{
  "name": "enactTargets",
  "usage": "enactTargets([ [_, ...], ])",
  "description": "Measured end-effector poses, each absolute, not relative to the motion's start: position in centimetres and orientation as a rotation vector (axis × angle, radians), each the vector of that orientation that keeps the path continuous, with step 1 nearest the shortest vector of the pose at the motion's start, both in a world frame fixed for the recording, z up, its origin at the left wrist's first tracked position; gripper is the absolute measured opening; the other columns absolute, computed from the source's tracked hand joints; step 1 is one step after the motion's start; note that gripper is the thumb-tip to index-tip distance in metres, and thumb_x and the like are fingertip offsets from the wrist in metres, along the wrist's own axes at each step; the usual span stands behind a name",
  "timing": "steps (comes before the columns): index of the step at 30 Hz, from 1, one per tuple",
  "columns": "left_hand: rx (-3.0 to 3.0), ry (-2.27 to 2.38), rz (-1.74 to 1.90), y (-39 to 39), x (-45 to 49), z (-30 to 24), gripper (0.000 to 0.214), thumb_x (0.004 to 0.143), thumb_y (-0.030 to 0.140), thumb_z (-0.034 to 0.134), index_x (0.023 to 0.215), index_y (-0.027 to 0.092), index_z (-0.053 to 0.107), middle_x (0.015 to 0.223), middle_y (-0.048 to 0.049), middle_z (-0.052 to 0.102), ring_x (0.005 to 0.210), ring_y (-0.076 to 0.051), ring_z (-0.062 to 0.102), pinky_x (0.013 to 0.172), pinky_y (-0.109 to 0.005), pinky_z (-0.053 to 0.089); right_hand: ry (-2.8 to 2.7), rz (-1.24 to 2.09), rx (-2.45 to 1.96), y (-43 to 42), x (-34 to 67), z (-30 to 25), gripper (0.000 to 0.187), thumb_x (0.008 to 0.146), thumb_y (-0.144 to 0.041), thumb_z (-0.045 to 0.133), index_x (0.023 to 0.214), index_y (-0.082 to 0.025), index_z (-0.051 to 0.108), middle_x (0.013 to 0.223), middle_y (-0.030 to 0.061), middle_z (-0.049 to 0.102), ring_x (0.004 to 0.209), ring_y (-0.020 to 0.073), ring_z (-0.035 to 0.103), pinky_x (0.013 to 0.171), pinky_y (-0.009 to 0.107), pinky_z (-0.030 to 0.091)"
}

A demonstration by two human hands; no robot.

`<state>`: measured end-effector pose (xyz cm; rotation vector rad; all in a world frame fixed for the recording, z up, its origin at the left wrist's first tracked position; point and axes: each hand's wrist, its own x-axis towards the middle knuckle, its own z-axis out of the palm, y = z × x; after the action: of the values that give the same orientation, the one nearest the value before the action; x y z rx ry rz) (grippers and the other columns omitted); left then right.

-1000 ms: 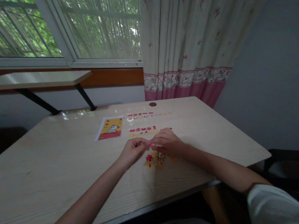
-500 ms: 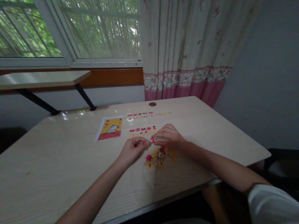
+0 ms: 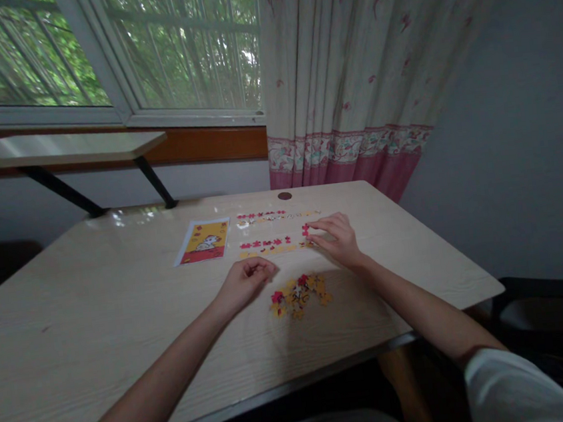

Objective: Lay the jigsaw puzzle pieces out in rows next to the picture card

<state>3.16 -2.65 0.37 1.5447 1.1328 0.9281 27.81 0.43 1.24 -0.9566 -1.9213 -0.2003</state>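
Between the thumb and fingertips of my right hand (image 3: pixel 337 237) is a red jigsaw puzzle piece (image 3: pixel 305 230), at the right end of the rows. My left hand (image 3: pixel 249 281) hovers low over the table with its fingers curled together; whether anything is inside them is hidden. Just right of it lies a loose pile of yellow, red and white puzzle pieces (image 3: pixel 298 295). Beyond my hands, a row of red pieces (image 3: pixel 265 243) runs beside a row of yellow pieces (image 3: pixel 268 251). Farther back are another red row (image 3: pixel 260 214) and a yellow-and-white row (image 3: pixel 277 218).
A picture sheet (image 3: pixel 204 241) with a white animal on yellow and red lies left of the rows. A round dark cable cover (image 3: pixel 284 196) sits at the table's (image 3: pixel 121 308) back edge. A raised shelf (image 3: pixel 63 148) stands at the back left, a curtain (image 3: pixel 340 97) behind.
My right hand has moved away from my left, to the right and farther back, carrying the red puzzle piece. My left hand stays almost where it was.
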Motion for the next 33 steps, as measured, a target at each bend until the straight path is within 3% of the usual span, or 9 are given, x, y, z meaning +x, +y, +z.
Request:
enactTargets([
  [11,1.492,1.114,0.921,-2.7,3.4,0.4,0.017,0.065,0.031,0.061,0.068,0.014,0.063,0.064,-0.0022,0.063,0.053,-0.010,0.048,0.049,-0.021,0.034,-2.008,0.384,-1.425,4.4,26.4,-0.1,0.024,0.072,-0.038,0.065,0.090,-0.022,0.070,0.093,0.0037,0.068,0.087,0.0171,0.060,0.078,0.028,0.043],
  [22,1.539,1.132,0.909,-2.6,3.5,0.4,0.015,0.068,0.027,0.059,0.069,0.013,0.066,0.061,-0.0024,0.062,0.056,-0.011,0.051,0.054,-0.022,0.038,-2.106,0.327,-1.649,4.7,26.2,-0.6,0.027,0.072,-0.048,0.061,0.089,-0.029,0.070,0.100,0.0024,0.066,0.097,0.0223,0.056,0.082,0.035,0.039],
  [27,1.558,1.132,0.917,-2.5,3.3,0.1,0.016,0.068,0.028,0.060,0.071,0.013,0.065,0.063,-0.0033,0.064,0.056,-0.011,0.051,0.053,-0.022,0.038,-2.101,0.310,-1.541,4.5,26.5,-0.2,0.030,0.073,-0.047,0.061,0.091,-0.025,0.069,0.099,0.0043,0.066,0.095,0.0208,0.056,0.084,0.035,0.038],
  [33,1.531,1.092,0.939,-2.5,3.1,0.0,0.015,0.068,0.028,0.060,0.070,0.014,0.064,0.062,-0.0021,0.063,0.053,-0.010,0.050,0.051,-0.021,0.036,-2.419,0.462,-0.969,2.1,27.2,1.3,0.020,0.078,-0.033,0.062,0.091,-0.019,0.068,0.089,0.0046,0.066,0.087,0.0145,0.057,0.084,0.030,0.039],
])
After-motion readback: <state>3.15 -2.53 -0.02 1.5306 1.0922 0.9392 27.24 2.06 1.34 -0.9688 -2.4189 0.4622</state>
